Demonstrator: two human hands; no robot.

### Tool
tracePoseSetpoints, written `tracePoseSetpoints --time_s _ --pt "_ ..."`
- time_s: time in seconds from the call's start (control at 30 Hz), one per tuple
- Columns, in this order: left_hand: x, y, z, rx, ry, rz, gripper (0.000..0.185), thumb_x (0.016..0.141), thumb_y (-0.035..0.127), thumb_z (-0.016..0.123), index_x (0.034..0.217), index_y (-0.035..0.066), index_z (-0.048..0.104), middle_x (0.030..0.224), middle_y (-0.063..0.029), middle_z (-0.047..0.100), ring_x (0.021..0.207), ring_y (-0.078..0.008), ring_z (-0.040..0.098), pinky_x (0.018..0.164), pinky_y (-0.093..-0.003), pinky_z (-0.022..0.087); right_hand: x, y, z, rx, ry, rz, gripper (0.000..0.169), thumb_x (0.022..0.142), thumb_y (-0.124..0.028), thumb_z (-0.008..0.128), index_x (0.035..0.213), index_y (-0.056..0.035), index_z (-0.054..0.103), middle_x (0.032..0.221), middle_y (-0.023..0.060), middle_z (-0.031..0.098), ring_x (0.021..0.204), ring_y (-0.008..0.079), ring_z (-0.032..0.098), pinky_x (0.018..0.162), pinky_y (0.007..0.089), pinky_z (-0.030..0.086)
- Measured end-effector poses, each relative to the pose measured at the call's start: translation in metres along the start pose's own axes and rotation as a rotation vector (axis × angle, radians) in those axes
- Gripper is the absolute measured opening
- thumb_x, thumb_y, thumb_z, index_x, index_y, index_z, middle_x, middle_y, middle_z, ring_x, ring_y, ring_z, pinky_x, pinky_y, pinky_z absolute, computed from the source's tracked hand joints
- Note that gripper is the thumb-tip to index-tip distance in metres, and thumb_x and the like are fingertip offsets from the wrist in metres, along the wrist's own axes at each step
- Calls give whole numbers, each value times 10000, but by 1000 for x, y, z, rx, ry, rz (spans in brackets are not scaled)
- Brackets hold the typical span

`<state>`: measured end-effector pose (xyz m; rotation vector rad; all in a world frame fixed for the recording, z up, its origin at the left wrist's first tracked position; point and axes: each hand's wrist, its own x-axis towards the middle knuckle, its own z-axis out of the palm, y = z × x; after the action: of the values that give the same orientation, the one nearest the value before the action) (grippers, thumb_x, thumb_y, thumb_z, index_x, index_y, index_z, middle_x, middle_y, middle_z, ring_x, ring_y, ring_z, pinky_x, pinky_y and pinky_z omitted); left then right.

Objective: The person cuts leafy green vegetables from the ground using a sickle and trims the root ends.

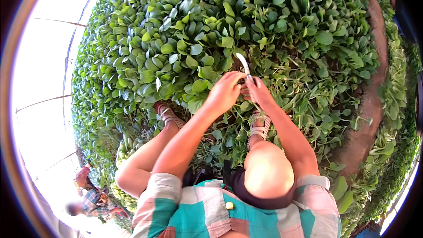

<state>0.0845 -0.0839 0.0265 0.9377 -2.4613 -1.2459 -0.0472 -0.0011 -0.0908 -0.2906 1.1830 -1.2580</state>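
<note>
My right hand (pixel 259 94) is closed around the handle of a small knife with a curved blade (pixel 243 62); the blade points up and away from me. Close beside it on the left is my left hand (pixel 225 92), its fingers bent near the knife's handle and meeting the right hand. Whether the left fingers pinch something is hidden. A thin green stem hangs below the right hand. Around both hands grow leafy green plants (pixel 198 86), dense ahead and to the left, with loose or flattened plants (pixel 307 99) to the right.
My feet, in strapped sandals (pixel 262 126), stand among the plants below my hands. A bare soil path (pixel 366 129) curves along the right, with more greens beyond it. Another person (pixel 96 203) in a checked shirt is at the lower left, near pale bundled greens (pixel 127 152).
</note>
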Motion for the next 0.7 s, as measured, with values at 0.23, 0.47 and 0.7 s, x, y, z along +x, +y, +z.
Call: tracePoseSetpoints --time_s 0.23,0.47,0.7 --pt "-54 -120 -17 742 -163 -63 222 718 78 603 939 85 627 993 -81 593 993 -282 544 904 -385 388 5 83 -32 -813 108 -132 353 880 -317 577 1125 -72 510 793 226 630 720 375 638 626 449 507" --pt "-64 -119 -4 690 -64 -8 186 729 94 646 914 94 633 923 -37 592 918 -251 554 844 -384 410 1 92 -18 -1151 144 -229 436 869 -306 574 1266 -161 466 747 188 629 680 379 625 596 461 506" --pt "-66 -128 -11 672 -5 -90 155 727 132 671 874 91 645 885 -45 592 892 -265 553 816 -379 416 12 96 -14 -1215 72 -276 465 870 -271 568 1311 -184 452 679 171 605 609 371 606 542 451 496"
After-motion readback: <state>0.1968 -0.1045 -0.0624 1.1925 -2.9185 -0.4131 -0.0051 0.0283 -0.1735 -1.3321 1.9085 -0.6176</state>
